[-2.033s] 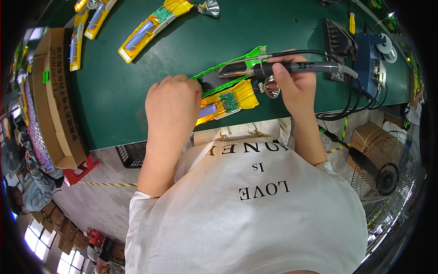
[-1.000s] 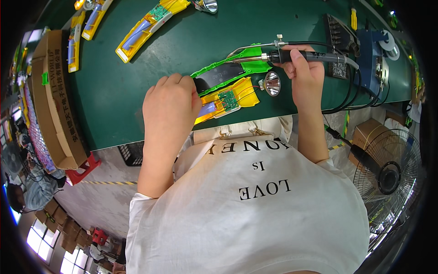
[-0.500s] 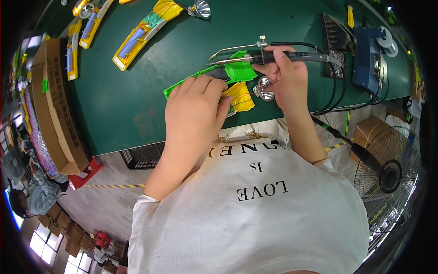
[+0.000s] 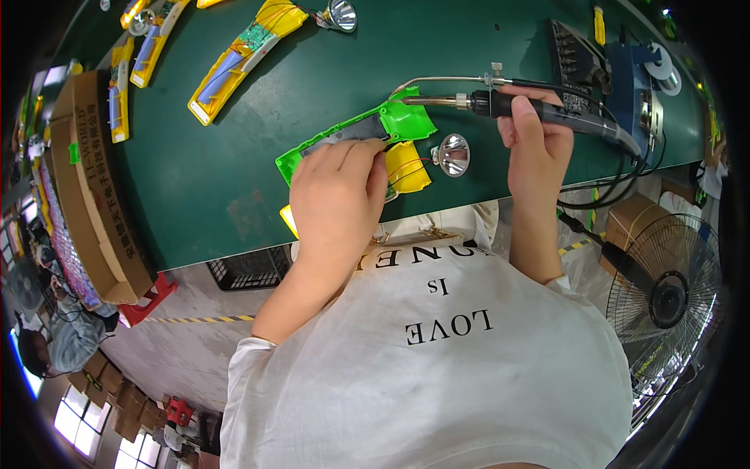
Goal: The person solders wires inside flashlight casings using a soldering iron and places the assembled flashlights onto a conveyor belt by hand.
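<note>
My right hand [image 4: 541, 144] grips a black soldering iron [image 4: 562, 116] with a thin metal solder-feed tube [image 4: 445, 79] along its top. Its tip lies over the far right end of a green plastic flashlight shell [image 4: 410, 121], though contact cannot be made out. My left hand [image 4: 336, 191] rests with curled fingers across the green shell and a yellow shell [image 4: 406, 168] beside it. What its fingertips pinch is hidden. Red wires run from the yellow shell to a round silver reflector lamp [image 4: 451, 155] lying on the bench, just right of it.
Yellow flashlight halves [image 4: 234, 66] with batteries and green boards lie at the far left. A cardboard box [image 4: 86, 195] stands on the left. At the far right are a blue soldering unit [image 4: 625, 102], a solder spool [image 4: 664, 72] and a dark iron stand [image 4: 574, 62]. Cables hang over the bench edge.
My right hand and the soldering iron have shifted right, drawing the iron's tip away from over the shell's middle. My left hand moved slightly right and nearer, uncovering more of the green shell.
</note>
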A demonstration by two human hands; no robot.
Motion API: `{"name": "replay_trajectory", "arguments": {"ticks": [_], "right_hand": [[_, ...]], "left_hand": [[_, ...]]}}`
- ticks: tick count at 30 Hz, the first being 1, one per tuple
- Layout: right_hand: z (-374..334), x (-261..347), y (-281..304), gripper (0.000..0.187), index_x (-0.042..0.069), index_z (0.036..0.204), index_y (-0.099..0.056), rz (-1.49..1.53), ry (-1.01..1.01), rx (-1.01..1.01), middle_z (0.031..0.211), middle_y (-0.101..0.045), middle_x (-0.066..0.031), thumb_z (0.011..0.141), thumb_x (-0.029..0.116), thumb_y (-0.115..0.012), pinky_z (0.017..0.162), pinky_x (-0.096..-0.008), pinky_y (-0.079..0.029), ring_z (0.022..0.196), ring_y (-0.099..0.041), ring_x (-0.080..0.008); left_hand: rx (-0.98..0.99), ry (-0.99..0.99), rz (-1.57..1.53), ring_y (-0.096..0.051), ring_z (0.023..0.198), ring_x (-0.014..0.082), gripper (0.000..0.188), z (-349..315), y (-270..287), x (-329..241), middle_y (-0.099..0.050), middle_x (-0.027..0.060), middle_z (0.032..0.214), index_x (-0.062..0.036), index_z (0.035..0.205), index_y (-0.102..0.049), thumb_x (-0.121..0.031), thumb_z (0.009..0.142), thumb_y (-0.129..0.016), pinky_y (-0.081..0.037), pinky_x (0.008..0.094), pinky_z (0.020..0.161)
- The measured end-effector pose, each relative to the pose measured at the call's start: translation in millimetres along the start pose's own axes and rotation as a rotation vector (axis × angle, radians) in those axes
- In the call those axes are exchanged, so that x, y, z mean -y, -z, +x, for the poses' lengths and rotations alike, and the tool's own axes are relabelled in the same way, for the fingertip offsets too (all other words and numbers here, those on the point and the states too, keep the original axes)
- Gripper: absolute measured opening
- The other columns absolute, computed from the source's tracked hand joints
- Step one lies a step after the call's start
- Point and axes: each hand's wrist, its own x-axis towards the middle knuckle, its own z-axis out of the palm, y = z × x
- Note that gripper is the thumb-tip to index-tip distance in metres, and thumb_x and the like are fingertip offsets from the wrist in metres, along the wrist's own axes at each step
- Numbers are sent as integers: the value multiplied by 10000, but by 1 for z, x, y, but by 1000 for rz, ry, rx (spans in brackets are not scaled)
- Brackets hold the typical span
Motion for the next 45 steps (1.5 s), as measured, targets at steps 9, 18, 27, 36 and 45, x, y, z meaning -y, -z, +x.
{"name": "replay_trajectory", "arguments": {"ticks": [9,18,27,36,45], "right_hand": [[-19,22,-22,121,-8,856,-552,-301,184,129,686,-514,17,760,35,-611,496,-138,-351,595,-448,-11],[-18,15,-26,162,-3,841,-557,-496,189,211,655,-486,4,736,77,-650,436,-168,-321,512,-394,-26],[-16,9,-26,172,16,845,-566,-535,178,206,630,-516,3,742,123,-653,439,-176,-347,500,-429,-28],[-15,6,-27,164,24,840,-573,-551,178,214,630,-527,4,737,122,-655,437,-172,-346,494,-437,-27],[-15,7,-27,168,24,845,-575,-548,197,206,633,-529,5,734,120,-658,433,-176,-352,489,-442,-29]], "left_hand": [[-4,89,130,-523,651,222,77,4,7,0,-561,48,700,-69,723,-589,-46,656,-618,-384,329,591],[75,134,132,-547,663,239,84,8,9,2,-579,68,714,-60,756,-604,-52,673,-609,-394,336,599],[68,184,91,-545,670,238,59,7,6,3,-575,75,703,-51,747,-600,-72,694,-585,-387,351,619],[61,197,78,-545,663,240,53,7,6,3,-573,75,696,-52,737,-597,-76,690,-590,-385,349,610],[64,179,103,-564,623,224,66,8,8,3,-585,79,694,-46,761,-604,-69,700,-599,-414,334,596]]}}
